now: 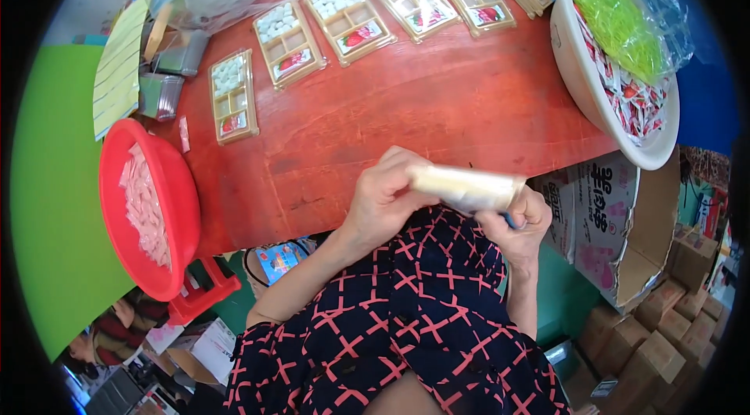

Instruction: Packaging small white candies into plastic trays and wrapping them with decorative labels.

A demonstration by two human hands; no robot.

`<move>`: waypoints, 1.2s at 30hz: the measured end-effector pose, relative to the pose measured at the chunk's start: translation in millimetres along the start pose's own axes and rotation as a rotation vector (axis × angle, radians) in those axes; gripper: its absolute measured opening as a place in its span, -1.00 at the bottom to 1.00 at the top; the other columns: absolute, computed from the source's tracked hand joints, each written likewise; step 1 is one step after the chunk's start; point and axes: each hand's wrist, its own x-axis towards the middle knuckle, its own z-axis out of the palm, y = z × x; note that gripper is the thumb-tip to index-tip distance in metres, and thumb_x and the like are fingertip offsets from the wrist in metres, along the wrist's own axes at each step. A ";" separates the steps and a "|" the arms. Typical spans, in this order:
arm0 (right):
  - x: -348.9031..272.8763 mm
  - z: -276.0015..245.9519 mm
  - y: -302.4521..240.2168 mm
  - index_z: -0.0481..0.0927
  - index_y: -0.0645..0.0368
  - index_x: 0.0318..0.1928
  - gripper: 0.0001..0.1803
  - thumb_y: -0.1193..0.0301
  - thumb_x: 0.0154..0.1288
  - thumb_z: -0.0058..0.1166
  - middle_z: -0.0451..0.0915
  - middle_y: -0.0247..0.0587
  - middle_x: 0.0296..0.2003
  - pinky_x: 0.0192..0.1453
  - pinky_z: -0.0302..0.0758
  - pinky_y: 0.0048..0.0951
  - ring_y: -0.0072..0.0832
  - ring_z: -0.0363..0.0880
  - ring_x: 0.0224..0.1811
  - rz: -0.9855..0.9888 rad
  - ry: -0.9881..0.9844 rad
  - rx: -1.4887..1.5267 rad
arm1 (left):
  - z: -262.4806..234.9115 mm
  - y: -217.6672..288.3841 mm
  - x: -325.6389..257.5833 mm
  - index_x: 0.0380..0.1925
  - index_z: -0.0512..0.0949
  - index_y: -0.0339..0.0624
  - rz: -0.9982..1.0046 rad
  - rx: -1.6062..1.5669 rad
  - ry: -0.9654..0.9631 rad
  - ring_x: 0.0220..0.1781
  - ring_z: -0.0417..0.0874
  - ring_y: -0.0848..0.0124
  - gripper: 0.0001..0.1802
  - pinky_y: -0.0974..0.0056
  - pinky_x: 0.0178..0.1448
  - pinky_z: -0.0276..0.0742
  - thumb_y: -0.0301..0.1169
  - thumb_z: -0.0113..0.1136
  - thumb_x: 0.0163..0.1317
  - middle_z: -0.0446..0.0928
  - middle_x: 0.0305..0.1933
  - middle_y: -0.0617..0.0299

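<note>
My left hand [383,200] and my right hand [519,224] together hold a pale, cream-coloured cylindrical roll [469,187] close to my body, above the near edge of the red wooden table [406,110]. The left hand wraps one end of the roll; the right hand grips the other end, with something small and blue showing under its fingers. A row of several gold compartment trays [233,96] with white pieces and red packets runs along the far side of the table.
A red basin [181,204] of pink-white packets hangs over the table's left edge. A cream basin [574,64] at the right holds red-white sachets and a bag of green strands. Cardboard boxes [617,227] stand at lower right, foil containers [160,95] at upper left.
</note>
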 end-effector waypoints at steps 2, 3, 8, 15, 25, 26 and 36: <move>5.2 -5.5 -7.7 0.09 0.10 -0.63 -0.49 0.54 -0.18 0.32 0.58 0.01 -0.29 -0.06 0.48 -0.31 -0.28 0.58 -0.18 0.014 -0.170 0.029 | -13.3 -4.1 1.1 -0.47 0.57 -0.16 0.229 0.093 -0.029 -0.27 0.50 0.27 -0.89 0.24 -0.14 0.41 -0.54 0.24 -0.07 0.54 -0.36 0.24; 7.6 -7.7 -11.8 0.27 0.18 -0.62 -0.63 0.50 -0.18 0.32 0.52 0.04 -0.16 0.05 0.42 -0.26 -0.19 0.50 -0.04 -0.032 -0.178 -0.049 | -19.7 -5.4 0.5 -0.47 0.57 -0.15 0.326 0.159 -0.058 -0.28 0.50 0.25 -0.87 0.24 -0.16 0.43 -0.52 0.25 -0.10 0.53 -0.36 0.26; 22.5 -5.1 -19.4 0.62 0.13 -0.50 -0.85 0.49 -0.22 0.26 0.45 -0.12 -0.18 -0.05 0.36 -0.33 -0.25 0.43 -0.08 -0.313 -0.239 -0.539 | -40.6 -6.9 -5.3 -0.49 0.58 -0.12 0.531 0.376 -0.150 -0.28 0.50 0.29 -0.82 0.28 -0.21 0.45 -0.44 0.31 -0.19 0.55 -0.34 0.27; 27.5 33.2 -6.3 0.67 0.06 -0.51 -0.77 0.50 -0.37 0.24 0.47 -0.40 -0.45 -0.40 0.30 -0.51 -0.45 0.41 -0.41 -0.513 -0.260 -0.512 | -35.4 -6.2 -1.0 -0.49 0.58 -0.11 0.657 0.437 -0.129 -0.31 0.54 0.33 -0.79 0.32 -0.26 0.51 -0.44 0.30 -0.26 0.55 -0.35 0.28; 29.4 41.4 1.1 0.50 0.32 -0.15 -0.77 0.51 0.17 -0.01 0.57 -0.03 -0.20 -0.02 0.45 -0.38 -0.25 0.54 -0.11 -0.053 -0.391 0.097 | -25.4 -8.5 -9.9 -0.49 0.58 -0.19 0.486 0.459 0.306 -0.44 0.58 0.33 -0.84 0.36 -0.39 0.48 -0.53 0.28 -0.17 0.58 -0.43 0.24; 28.9 43.0 3.3 0.50 0.32 -0.14 -0.76 0.49 0.17 0.00 0.55 0.00 -0.18 0.04 0.41 -0.35 -0.23 0.52 -0.08 -0.039 -0.429 0.057 | -26.7 -7.5 -10.1 -0.50 0.58 -0.20 0.383 0.452 0.359 -0.45 0.58 0.32 -0.84 0.35 -0.40 0.47 -0.55 0.30 -0.18 0.58 -0.45 0.22; 150.2 65.2 19.2 0.28 0.31 0.07 -0.55 0.54 0.14 0.00 0.42 -0.21 -0.10 -0.16 0.46 -0.53 -0.52 0.45 -0.16 0.084 -0.057 0.059 | -49.1 -2.0 -0.7 0.07 0.34 -0.27 -0.100 0.169 0.422 -0.01 0.52 0.27 -0.52 0.30 0.03 0.46 -0.53 0.14 0.09 0.42 0.03 0.05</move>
